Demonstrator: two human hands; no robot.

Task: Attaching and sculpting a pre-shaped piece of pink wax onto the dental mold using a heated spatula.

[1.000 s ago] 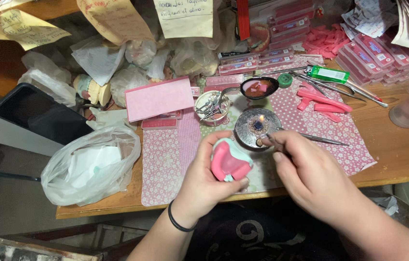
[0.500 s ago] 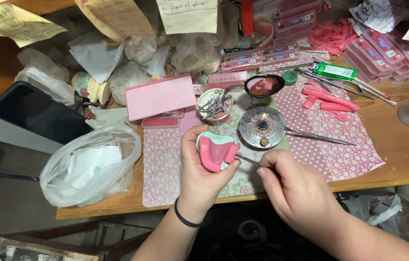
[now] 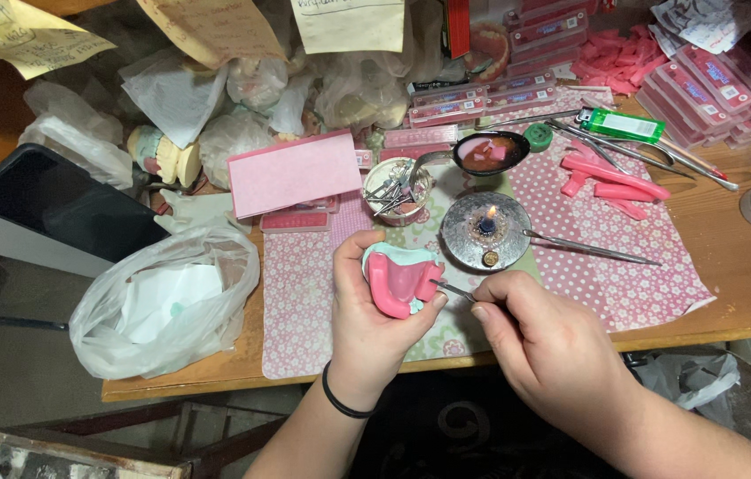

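My left hand (image 3: 374, 315) holds a pale green dental cast topped with pink wax (image 3: 400, 278) above the table's front edge. My right hand (image 3: 546, 341) pinches a thin metal wax tool (image 3: 454, 289), its tip touching the right side of the pink wax. Just behind the hands sits a small round metal burner (image 3: 485, 232) with a lit flame. A second metal instrument (image 3: 590, 249) rests on the burner's rim and lies out to the right.
A pink dotted cloth (image 3: 588, 275) covers the wooden table (image 3: 748, 275). Behind are a spoon of melted pink wax (image 3: 488, 153), a cup of burs (image 3: 397, 189), pink wax strips (image 3: 613, 178), a green lighter (image 3: 621, 124), a pink box (image 3: 294, 171). At left lie a plastic bag (image 3: 163, 302) and black phone (image 3: 65, 206).
My right hand drew the tool back from the burner flame to the wax on the cast. My left hand tilted the cast slightly and kept hold of it.
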